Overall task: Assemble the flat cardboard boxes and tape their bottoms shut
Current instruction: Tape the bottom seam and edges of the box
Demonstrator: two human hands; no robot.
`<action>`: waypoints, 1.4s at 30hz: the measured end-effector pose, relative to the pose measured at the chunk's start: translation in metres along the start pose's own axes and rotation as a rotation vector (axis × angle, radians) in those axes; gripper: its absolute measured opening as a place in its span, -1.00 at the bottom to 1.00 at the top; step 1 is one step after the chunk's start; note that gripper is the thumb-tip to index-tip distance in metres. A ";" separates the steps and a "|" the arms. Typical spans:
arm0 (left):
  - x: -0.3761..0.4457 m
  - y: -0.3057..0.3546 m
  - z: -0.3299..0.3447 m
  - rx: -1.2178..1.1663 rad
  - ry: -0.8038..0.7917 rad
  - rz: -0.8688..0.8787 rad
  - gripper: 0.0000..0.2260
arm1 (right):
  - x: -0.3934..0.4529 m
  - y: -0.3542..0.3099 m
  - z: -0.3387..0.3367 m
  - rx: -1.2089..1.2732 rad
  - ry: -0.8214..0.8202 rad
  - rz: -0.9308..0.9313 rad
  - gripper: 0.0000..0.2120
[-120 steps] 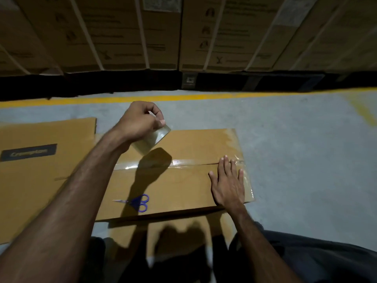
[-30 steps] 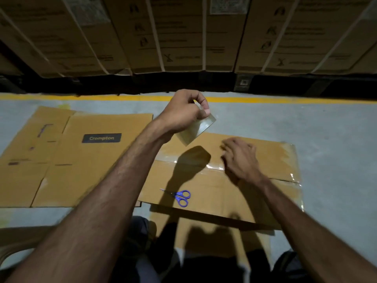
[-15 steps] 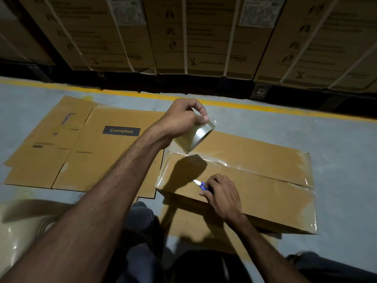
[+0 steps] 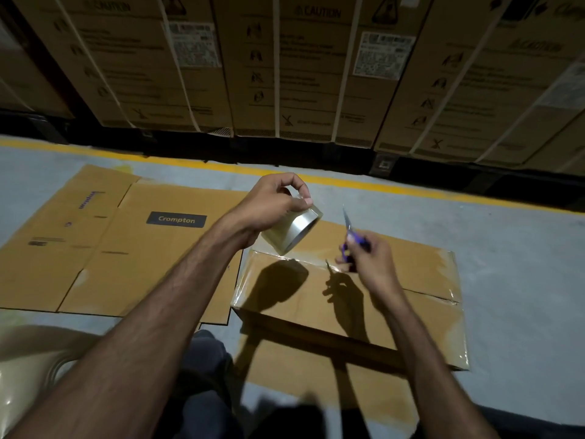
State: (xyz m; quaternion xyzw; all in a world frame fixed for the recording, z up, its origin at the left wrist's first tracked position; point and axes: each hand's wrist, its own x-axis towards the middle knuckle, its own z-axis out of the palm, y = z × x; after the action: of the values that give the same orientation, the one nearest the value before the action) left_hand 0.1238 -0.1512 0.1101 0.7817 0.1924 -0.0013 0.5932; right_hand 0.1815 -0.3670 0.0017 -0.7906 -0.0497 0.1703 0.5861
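Head view, left hand [image 4: 269, 204] gripping glossy tape roll [image 4: 292, 229], right hand [image 4: 368, 261] pinching purple-handled scissors [image 4: 349, 232], matte cardboard box [image 4: 395, 312].

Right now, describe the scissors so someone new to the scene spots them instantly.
Find the taped cardboard box on the grey floor in front of the person. Above its far edge, the right hand holds the scissors, raised off the box, blade tips pointing up. They are the only thing with purple handles; the left hand holds a clear tape roll.

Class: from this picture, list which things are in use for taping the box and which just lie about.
In use: left hand gripping tape roll; right hand holding scissors; assembled box.

Lying about: flat Crompton carton; stacked cartons behind.
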 end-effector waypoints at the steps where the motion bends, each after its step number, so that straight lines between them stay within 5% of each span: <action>1: 0.000 0.001 0.001 -0.001 -0.002 0.004 -0.95 | -0.001 -0.025 -0.008 0.034 -0.025 -0.044 -0.84; 6: 0.000 0.005 0.002 -0.033 0.010 0.035 -0.95 | -0.003 -0.089 -0.026 -0.048 -0.120 -0.145 -0.77; 22: -0.004 0.004 0.001 -0.066 0.122 0.087 -0.86 | -0.013 -0.107 -0.005 -0.127 -0.309 -0.128 -0.76; 26: -0.002 0.004 -0.002 -0.126 0.170 0.006 -0.63 | -0.014 -0.112 -0.002 -0.127 -0.347 -0.145 -0.77; 32: -0.014 0.011 -0.025 -0.203 0.304 -0.086 -0.64 | -0.028 -0.118 0.021 -0.093 -0.397 -0.178 -0.79; 35: -0.033 0.010 -0.047 -0.295 0.410 -0.085 -0.67 | -0.045 -0.128 0.046 0.052 -0.334 -0.202 -0.86; 38: -0.064 0.006 -0.073 -0.508 0.504 -0.086 -0.70 | -0.076 -0.137 0.078 0.380 -0.200 -0.079 -0.71; 42: -0.135 -0.011 -0.110 -0.852 0.599 -0.115 -0.87 | -0.137 -0.136 0.133 0.277 -0.287 -0.188 -0.75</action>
State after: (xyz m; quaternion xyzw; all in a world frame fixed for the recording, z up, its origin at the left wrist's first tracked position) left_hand -0.0289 -0.0874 0.1636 0.4253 0.3796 0.2684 0.7765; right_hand 0.0256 -0.2417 0.1254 -0.6622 -0.1822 0.2307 0.6892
